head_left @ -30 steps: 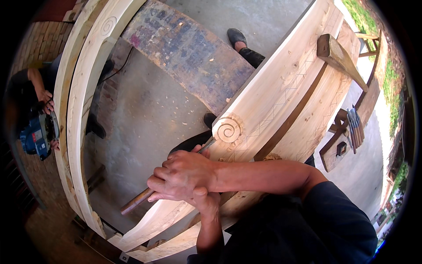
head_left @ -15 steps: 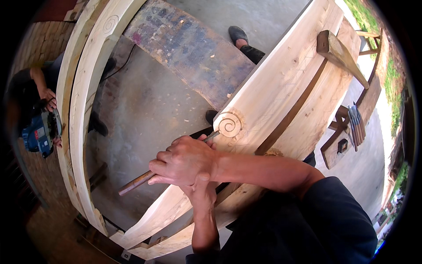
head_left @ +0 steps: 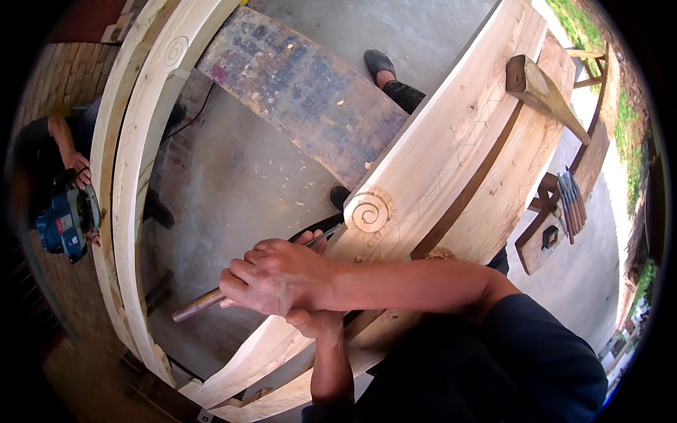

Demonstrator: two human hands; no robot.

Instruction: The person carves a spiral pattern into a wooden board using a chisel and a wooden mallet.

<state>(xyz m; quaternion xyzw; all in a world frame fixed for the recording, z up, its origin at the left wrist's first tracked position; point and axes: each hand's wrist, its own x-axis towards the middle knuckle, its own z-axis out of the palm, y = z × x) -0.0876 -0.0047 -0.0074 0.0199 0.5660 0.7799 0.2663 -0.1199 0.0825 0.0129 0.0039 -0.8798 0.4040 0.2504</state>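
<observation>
My right hand (head_left: 275, 276) is closed round a chisel, its brown wooden handle (head_left: 197, 304) sticking out to the lower left. My left hand (head_left: 319, 323) lies under the right one, largely hidden by it; its fingertips show beside the chisel's metal blade (head_left: 324, 233). The blade points up and right at the near end of a pale timber beam (head_left: 430, 155). A spiral (head_left: 369, 213) is carved on that end, with small gouge cuts round it and pencilled zigzags farther along. I cannot tell whether the blade tip touches the wood.
A wooden mallet (head_left: 539, 92) rests across the beams at the upper right. Several chisels (head_left: 571, 204) lie on a bench (head_left: 536, 254) at the right. At the left, a co-worker holds a blue power tool (head_left: 62, 224) beside curved beams (head_left: 134, 176). A paint-stained plank (head_left: 303, 84) lies beyond.
Both hands and the chisel have moved a little down and to the left, drawing the blade back from the carved spiral. The mallet has stayed in place.
</observation>
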